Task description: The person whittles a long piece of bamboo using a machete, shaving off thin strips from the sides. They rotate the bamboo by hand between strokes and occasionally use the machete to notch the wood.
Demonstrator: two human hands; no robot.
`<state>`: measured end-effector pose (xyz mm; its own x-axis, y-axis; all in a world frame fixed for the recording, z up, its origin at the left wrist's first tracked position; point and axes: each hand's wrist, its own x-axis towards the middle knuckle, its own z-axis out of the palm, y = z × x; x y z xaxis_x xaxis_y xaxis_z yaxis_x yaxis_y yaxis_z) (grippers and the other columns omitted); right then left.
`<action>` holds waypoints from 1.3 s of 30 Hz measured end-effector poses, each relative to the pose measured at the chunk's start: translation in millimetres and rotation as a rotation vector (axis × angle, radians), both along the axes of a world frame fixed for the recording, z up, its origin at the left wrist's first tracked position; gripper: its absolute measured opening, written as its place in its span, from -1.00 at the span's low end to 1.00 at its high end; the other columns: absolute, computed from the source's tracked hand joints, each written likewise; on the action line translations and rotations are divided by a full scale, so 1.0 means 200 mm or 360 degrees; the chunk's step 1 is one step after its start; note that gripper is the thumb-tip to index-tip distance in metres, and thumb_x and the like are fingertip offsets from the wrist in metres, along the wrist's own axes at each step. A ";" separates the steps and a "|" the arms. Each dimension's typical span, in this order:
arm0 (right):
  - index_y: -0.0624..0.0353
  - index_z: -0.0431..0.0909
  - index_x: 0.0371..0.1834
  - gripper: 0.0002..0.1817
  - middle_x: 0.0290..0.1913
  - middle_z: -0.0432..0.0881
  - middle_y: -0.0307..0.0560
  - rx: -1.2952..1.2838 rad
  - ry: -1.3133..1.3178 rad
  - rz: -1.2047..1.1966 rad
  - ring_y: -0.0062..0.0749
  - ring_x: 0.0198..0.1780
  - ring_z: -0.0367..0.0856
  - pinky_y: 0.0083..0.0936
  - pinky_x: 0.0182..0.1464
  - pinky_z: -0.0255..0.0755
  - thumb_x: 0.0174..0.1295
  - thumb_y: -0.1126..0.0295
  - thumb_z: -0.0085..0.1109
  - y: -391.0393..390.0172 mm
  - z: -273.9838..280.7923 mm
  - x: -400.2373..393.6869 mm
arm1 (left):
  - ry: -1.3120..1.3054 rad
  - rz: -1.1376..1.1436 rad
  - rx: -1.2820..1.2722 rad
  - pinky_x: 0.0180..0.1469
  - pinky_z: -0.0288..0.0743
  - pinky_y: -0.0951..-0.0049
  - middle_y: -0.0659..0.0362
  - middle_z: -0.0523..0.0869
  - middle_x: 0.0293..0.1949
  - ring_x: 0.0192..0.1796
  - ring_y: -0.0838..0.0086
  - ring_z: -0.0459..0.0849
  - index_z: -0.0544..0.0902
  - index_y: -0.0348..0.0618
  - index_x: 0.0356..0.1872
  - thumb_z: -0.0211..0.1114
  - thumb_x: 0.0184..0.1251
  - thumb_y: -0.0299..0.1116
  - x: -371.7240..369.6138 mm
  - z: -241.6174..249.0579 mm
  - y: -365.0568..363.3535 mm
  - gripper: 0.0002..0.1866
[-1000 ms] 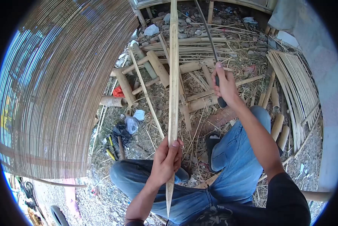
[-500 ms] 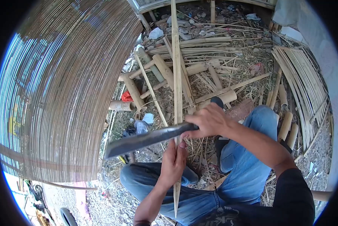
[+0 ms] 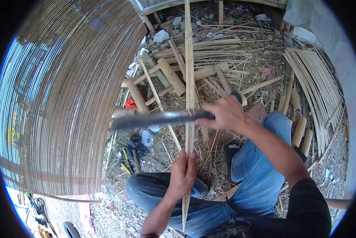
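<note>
A long pale bamboo strip runs upright through the middle of the view, its pointed lower end over my lap. My left hand is closed around its lower part, between my knees. Above it, my right hand grips a large machete by its dark handle. The blade points left and lies across the strip, smeared by motion; whether it touches the strip I cannot tell.
A slatted bamboo blind hangs at the left. Bamboo tube pieces and thin strips lie ahead on the littered ground. A bundle of slats stands right. Yellow-handled tool near my left knee.
The machete and my right hand have moved up the strip, away from my left hand, and the blade is now closer to level. My left hand has barely moved.
</note>
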<state>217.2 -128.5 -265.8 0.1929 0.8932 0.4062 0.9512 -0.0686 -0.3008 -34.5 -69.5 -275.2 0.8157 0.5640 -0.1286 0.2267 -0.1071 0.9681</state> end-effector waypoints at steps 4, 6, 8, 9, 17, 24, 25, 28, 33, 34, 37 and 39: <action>0.00 0.74 -0.35 -0.40 -0.76 0.52 -0.12 0.0164 0.0163 -0.0333 -0.14 -0.70 0.58 -0.21 -0.55 0.44 0.26 -0.35 0.16 0.01 0.00 0.11 | -0.0025 -0.0043 -0.0139 -0.64 0.09 0.68 0.42 0.36 -0.56 -0.65 0.80 0.23 0.43 -0.11 -0.11 -0.02 0.71 -0.23 0.00 0.00 -0.02 -0.80; 0.01 0.75 -0.31 -0.32 -0.78 0.51 -0.13 -0.0004 0.0086 -0.0312 -0.20 -0.73 0.57 -0.25 -0.58 0.44 0.28 -0.43 0.06 -0.01 0.00 0.08 | -0.0001 -0.0001 -0.0262 -0.64 0.08 0.68 0.42 0.35 -0.56 -0.65 0.81 0.21 0.42 -0.10 -0.12 -0.03 0.72 -0.22 0.01 0.02 -0.03 -0.80; 0.01 0.74 -0.32 -0.36 -0.74 0.53 -0.10 0.0022 0.0078 -0.0147 -0.14 -0.69 0.58 -0.24 -0.57 0.44 0.24 -0.40 0.14 -0.04 -0.02 -0.04 | 0.0014 0.0025 -0.0253 -0.60 0.12 0.65 0.40 0.37 -0.56 -0.61 0.78 0.25 0.44 -0.16 -0.13 -0.02 0.71 -0.26 0.02 0.03 -0.01 -0.79; 0.02 0.73 -0.32 -0.39 -0.71 0.56 -0.08 0.0045 0.0057 0.0032 -0.09 -0.66 0.60 -0.23 -0.57 0.44 0.20 -0.37 0.22 -0.06 -0.03 -0.09 | 0.0016 0.0063 -0.0250 -0.56 0.17 0.62 0.38 0.40 -0.56 -0.57 0.76 0.29 0.46 -0.21 -0.13 0.00 0.70 -0.29 0.02 0.04 0.00 -0.79; -0.02 0.79 -0.30 -0.29 -0.75 0.51 -0.14 0.0148 0.0078 -0.0439 -0.23 -0.68 0.55 -0.26 -0.53 0.44 0.32 -0.45 -0.02 0.01 0.02 0.21 | -0.0027 0.0004 -0.0113 -0.64 0.08 0.67 0.42 0.32 -0.57 -0.65 0.79 0.22 0.44 -0.13 -0.14 0.00 0.71 -0.18 -0.01 0.03 -0.04 -0.75; 0.32 0.73 -0.27 -0.23 -0.60 0.57 0.11 0.0290 0.1084 -0.1106 -0.03 -0.45 0.62 -0.16 -0.28 0.44 0.44 -0.30 -0.08 -0.07 0.06 0.43 | 0.0055 -0.0170 -0.0655 -0.63 0.07 0.63 0.39 0.33 -0.58 -0.65 0.77 0.19 0.46 -0.15 -0.10 0.02 0.70 -0.20 -0.04 0.07 -0.06 -0.77; 0.32 0.73 -0.27 -0.23 -0.60 0.57 0.11 0.0292 0.1070 -0.1105 -0.03 -0.45 0.62 -0.16 -0.28 0.44 0.44 -0.30 -0.08 -0.07 0.05 0.42 | 0.0024 -0.0178 -0.0679 -0.61 0.06 0.63 0.40 0.34 -0.57 -0.63 0.79 0.19 0.46 -0.16 -0.10 0.02 0.70 -0.20 -0.03 0.09 -0.05 -0.77; 0.34 0.72 -0.28 -0.27 -0.66 0.47 -0.01 0.0298 0.1214 -0.0743 -0.24 -0.56 0.48 -0.21 -0.40 0.34 0.49 -0.23 -0.06 -0.08 -0.02 0.28 | -0.0006 -0.0126 -0.0685 -0.63 0.08 0.63 0.39 0.31 -0.58 -0.65 0.77 0.19 0.45 -0.15 -0.11 -0.05 0.72 -0.15 0.01 0.13 -0.04 -0.72; 0.21 0.73 0.03 -0.41 -0.70 0.46 -0.14 0.0017 0.0892 -0.0312 -0.39 -0.61 0.53 -0.36 -0.50 0.36 0.49 -0.14 0.04 -0.07 -0.06 -0.02 | -0.0161 -0.0009 -0.0793 -0.77 0.09 0.58 0.36 0.24 -0.66 -0.77 0.68 0.14 0.40 -0.11 -0.20 -0.20 0.74 -0.04 0.02 0.11 0.01 -0.61; 0.16 0.74 -0.04 -0.43 -0.68 0.50 -0.12 0.0041 0.0703 -0.0090 -0.29 -0.61 0.57 -0.34 -0.50 0.38 0.43 -0.18 0.09 -0.06 -0.11 -0.06 | -0.0192 0.0004 -0.0890 -0.78 0.08 0.58 0.36 0.23 -0.67 -0.77 0.68 0.13 0.40 -0.09 -0.22 -0.21 0.74 -0.04 0.02 0.10 0.02 -0.61; 0.09 0.73 -0.22 -0.42 -0.66 0.55 -0.09 0.0074 0.0326 0.0270 -0.13 -0.60 0.62 -0.29 -0.53 0.41 0.33 -0.27 0.17 -0.05 -0.11 -0.19 | -0.0207 0.0029 -0.0972 -0.79 0.06 0.58 0.36 0.21 -0.68 -0.78 0.68 0.11 0.38 -0.05 -0.27 -0.20 0.74 -0.02 0.01 0.08 0.05 -0.60; 0.06 0.71 -0.33 -0.40 -0.66 0.57 -0.09 0.0079 0.0141 0.0398 -0.07 -0.59 0.63 -0.27 -0.55 0.41 0.28 -0.32 0.19 -0.05 -0.09 -0.21 | -0.0170 0.0018 -0.1232 -0.80 0.03 0.58 0.35 0.20 -0.68 -0.78 0.67 0.10 0.38 -0.05 -0.29 -0.20 0.73 -0.02 -0.02 0.05 0.05 -0.60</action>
<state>174.5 -137.7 -284.7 0.0052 0.8971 0.4419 0.9066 0.1822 -0.3807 -39.1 -60.2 -264.2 0.8405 0.3543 -0.4100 0.1249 0.6095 0.7829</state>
